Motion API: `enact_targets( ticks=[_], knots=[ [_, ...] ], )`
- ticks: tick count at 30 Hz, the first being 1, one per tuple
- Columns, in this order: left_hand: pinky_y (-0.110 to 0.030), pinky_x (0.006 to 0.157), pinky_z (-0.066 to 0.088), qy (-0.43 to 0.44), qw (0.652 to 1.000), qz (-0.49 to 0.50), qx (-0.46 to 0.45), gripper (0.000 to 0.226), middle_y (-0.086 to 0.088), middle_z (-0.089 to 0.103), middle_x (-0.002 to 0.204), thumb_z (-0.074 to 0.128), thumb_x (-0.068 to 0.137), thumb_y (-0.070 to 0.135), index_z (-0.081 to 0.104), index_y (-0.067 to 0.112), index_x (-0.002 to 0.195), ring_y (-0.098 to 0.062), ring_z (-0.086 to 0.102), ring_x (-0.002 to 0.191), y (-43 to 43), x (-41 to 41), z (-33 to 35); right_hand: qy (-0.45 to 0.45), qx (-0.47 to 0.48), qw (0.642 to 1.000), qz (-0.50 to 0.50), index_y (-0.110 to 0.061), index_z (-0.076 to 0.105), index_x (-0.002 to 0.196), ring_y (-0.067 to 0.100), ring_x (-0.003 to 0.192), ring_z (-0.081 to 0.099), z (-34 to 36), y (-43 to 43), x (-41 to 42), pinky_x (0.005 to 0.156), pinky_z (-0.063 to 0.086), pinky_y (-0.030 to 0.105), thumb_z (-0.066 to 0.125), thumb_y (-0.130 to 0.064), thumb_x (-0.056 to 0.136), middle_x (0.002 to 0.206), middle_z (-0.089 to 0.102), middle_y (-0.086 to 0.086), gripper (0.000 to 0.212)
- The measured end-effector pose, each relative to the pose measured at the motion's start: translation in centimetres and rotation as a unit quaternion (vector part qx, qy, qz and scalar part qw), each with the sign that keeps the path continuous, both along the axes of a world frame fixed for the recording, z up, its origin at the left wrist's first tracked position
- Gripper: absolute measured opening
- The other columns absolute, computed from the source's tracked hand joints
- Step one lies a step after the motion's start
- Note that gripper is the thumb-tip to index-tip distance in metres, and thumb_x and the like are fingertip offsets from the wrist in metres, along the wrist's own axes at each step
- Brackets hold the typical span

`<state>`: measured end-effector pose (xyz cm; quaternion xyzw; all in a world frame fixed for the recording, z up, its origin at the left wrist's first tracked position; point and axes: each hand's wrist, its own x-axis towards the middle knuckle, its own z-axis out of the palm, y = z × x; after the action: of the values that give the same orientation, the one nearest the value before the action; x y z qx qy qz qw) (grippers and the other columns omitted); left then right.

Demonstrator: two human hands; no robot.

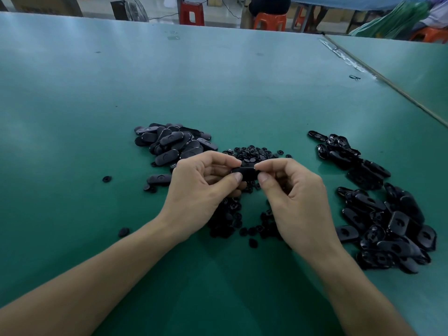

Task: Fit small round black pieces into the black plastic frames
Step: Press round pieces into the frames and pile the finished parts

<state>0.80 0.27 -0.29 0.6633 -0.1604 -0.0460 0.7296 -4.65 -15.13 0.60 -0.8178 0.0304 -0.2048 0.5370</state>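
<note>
Above heap of round pieces (pixel 252 154) on table (pixel 169 81): my left hand (pixel 201 187) and right hand (pixel 295 197) pinch 1 frame (pixel 243 171) by its ends, fingers (pixel 236 177) curled. Best hold it level, press piece square.

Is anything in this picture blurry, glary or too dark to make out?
Head view: pale glare streaks the far left of the green table; the green cloth at top right is smeared; the frame pinched by the left hand and right hand is too dark for detail; the wide lens stretches the forearms.
</note>
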Motion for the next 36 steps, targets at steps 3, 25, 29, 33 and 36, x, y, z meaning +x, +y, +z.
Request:
enact_targets(
  ticks=[3, 25, 29, 33, 36],
  knots=[
    [-0.028, 0.069, 0.061, -0.016, 1.000, -0.004, 0.016, 0.022, -0.008, 0.077, 0.083, 0.075, 0.084, -0.006, 0.073, 0.015, 0.092, -0.024, 0.077, 0.077, 0.0, -0.1, -0.1, 0.014, 0.025, 1.000, 0.011, -0.030, 0.071, 0.097, 0.004, 0.072, 0.065, 0.0, 0.0, 0.0, 0.068, 0.050, 0.017, 0.068, -0.011, 0.093, 0.080, 0.071, -0.014, 0.019],
    [-0.031, 0.073, 0.062, -0.063, 0.995, -0.027, 0.070, 0.028, -0.005, 0.077, 0.083, 0.077, 0.081, -0.008, 0.074, 0.019, 0.089, -0.019, 0.075, 0.076, -0.1, -0.4, 0.0, 0.030, -0.079, 0.996, 0.021, -0.031, 0.070, 0.081, 0.004, 0.073, 0.068, 0.7, -0.2, -0.5, 0.067, 0.054, 0.018, 0.074, -0.008, 0.087, 0.077, 0.072, -0.016, 0.024],
    [-0.025, 0.070, 0.059, -0.098, 0.989, -0.028, 0.103, 0.030, 0.001, 0.077, 0.083, 0.077, 0.080, -0.005, 0.072, 0.023, 0.090, -0.017, 0.074, 0.075, -0.1, -0.7, -0.2, 0.041, -0.085, 0.996, -0.002, -0.031, 0.066, 0.077, 0.005, 0.072, 0.067, 0.6, -0.1, -0.5, 0.065, 0.053, 0.019, 0.075, -0.009, 0.086, 0.078, 0.070, -0.018, 0.025],
    [-0.020, 0.068, 0.057, -0.156, 0.978, -0.007, 0.138, 0.031, 0.007, 0.075, 0.084, 0.077, 0.081, -0.002, 0.070, 0.027, 0.089, -0.011, 0.072, 0.073, -0.2, -0.8, -0.2, 0.043, -0.095, 0.994, -0.017, -0.032, 0.058, 0.078, 0.006, 0.069, 0.065, 0.9, 0.0, -0.6, 0.061, 0.051, 0.020, 0.077, -0.014, 0.083, 0.078, 0.068, -0.017, 0.027],
    [-0.017, 0.068, 0.056, -0.193, 0.967, 0.011, 0.165, 0.026, 0.011, 0.074, 0.080, 0.075, 0.080, 0.002, 0.072, 0.025, 0.092, -0.005, 0.071, 0.072, -0.2, -0.9, -0.3, 0.047, -0.130, 0.990, -0.019, -0.030, 0.053, 0.075, 0.006, 0.064, 0.060, 1.1, 0.0, -0.7, 0.055, 0.046, 0.019, 0.076, -0.015, 0.083, 0.077, 0.066, -0.015, 0.029]
  ],
)
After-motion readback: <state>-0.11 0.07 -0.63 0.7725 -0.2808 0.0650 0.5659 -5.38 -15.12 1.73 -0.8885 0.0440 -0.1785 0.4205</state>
